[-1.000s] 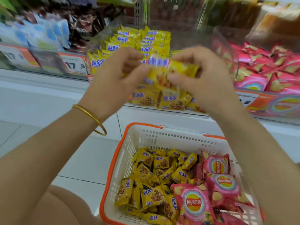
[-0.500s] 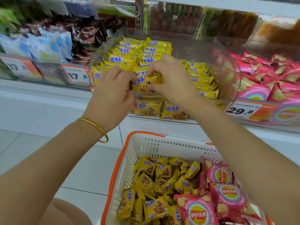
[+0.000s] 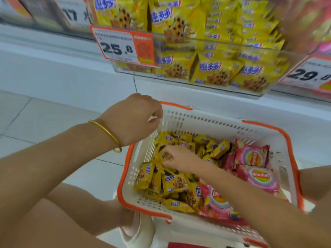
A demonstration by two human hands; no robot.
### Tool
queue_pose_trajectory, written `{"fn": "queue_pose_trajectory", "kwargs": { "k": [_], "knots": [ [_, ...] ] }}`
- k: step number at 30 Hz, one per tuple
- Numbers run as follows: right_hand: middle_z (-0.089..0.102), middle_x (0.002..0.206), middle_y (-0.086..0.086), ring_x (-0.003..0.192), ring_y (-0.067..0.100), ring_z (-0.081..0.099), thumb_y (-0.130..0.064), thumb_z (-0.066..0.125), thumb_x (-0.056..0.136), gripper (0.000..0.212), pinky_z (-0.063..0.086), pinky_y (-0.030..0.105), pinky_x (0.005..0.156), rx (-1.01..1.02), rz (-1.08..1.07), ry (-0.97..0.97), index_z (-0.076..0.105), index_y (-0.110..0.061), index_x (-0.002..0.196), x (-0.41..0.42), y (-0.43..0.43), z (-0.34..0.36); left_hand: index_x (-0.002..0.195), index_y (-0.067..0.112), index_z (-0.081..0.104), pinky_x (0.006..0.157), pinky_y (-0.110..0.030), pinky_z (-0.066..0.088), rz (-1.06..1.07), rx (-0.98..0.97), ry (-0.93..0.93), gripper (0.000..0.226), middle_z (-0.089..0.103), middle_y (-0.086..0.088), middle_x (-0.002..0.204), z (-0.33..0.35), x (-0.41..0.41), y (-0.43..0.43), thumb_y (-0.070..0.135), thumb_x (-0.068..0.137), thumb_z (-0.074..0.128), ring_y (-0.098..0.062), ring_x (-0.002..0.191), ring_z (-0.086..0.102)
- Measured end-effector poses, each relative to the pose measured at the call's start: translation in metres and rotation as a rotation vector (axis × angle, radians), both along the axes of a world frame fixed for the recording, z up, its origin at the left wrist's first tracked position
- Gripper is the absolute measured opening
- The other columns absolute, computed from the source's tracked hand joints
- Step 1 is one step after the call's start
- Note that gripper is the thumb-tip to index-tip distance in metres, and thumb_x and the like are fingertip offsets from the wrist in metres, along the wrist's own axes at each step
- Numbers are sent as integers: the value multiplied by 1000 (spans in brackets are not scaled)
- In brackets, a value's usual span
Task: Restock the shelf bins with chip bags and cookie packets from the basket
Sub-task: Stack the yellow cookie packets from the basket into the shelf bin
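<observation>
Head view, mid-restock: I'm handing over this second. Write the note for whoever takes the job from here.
Left hand: empty, fingers loosely curled, above the left rim of the white plastic basket with orange rim.
Right hand: down inside the basket, its grip pinching one yellow cookie packet from the pile.
Done: the clear plastic shelf bin above the basket holds rows of cookie packets.
Left: a heap of cookie packets and at least three pink chip bags lie in the basket.
</observation>
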State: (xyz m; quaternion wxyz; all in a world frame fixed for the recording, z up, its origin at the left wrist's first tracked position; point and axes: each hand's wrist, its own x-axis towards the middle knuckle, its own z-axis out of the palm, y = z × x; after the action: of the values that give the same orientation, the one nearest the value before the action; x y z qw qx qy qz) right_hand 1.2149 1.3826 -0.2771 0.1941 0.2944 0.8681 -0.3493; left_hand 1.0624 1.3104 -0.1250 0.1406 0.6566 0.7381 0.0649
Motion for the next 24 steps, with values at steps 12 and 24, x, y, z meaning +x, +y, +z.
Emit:
{"fn": "queue_pose_trajectory", "kwargs": {
  "k": [12,24],
  "knots": [
    [55,93,4,86,21,52,-23,57,94,14,37,29,70,-232,-529,85,55,-9,95,-15,-26,-74,116,26,56,94,-39,44,8,-225,36,26,56,4,117,-19,-5,11,34,95,42,-15,110,48],
    [62,76,0,68,14,57,-18,61,91,11,46,29,67,-391,-565,413,60,-19,81,56,28,55,141,17,33,95,-25,37,-34,-439,-77,51,43,-3,140,-17,23,16,36,96,49,-18,122,47]
  ]
}}
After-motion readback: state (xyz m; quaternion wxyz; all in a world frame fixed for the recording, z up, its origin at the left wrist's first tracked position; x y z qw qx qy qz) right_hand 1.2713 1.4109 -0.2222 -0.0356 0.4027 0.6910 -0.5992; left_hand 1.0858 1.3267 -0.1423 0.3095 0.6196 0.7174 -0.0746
